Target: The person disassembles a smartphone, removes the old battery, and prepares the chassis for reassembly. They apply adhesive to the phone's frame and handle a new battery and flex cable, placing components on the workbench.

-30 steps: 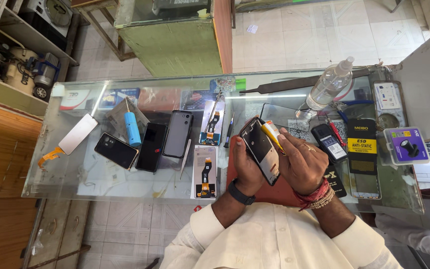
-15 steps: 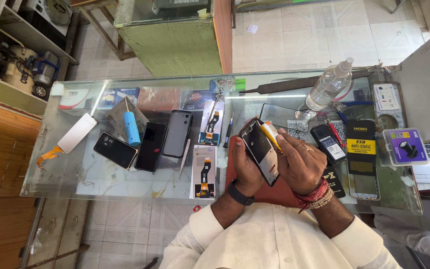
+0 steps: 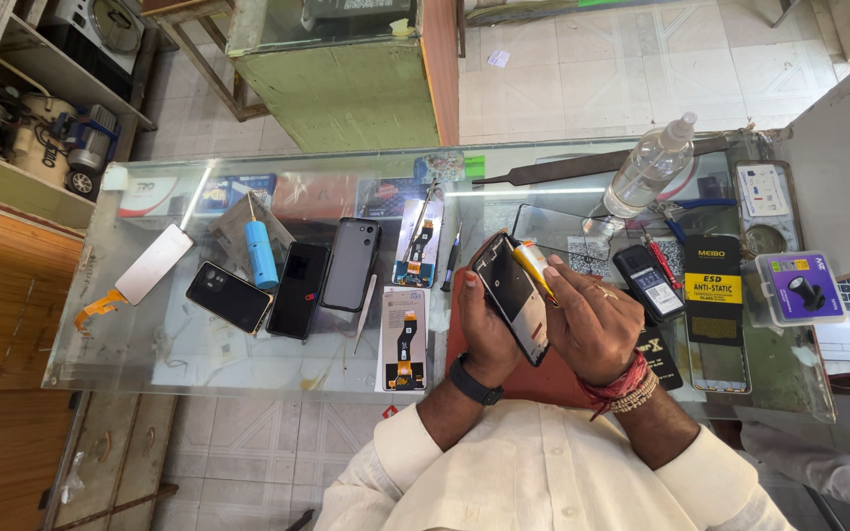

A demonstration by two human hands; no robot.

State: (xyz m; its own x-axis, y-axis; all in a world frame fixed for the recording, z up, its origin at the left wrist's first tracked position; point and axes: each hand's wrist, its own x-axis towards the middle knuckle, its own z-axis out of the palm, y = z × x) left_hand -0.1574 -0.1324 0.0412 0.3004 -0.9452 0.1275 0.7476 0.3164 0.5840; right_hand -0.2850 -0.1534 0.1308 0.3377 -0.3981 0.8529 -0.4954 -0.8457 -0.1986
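Note:
My left hand grips an opened phone from below, tilted, with its back cover off and the insides showing. My right hand holds a small yellow tube whose tip rests against the phone's upper right edge. Both hands hover over the glass counter near its front edge, above a red mat.
On the counter's left lie several phones, a grey back cover, a blue tube, a loose screen with flex cable and packaged flex parts. A clear spray bottle, a black phone and a black anti-static pack sit right.

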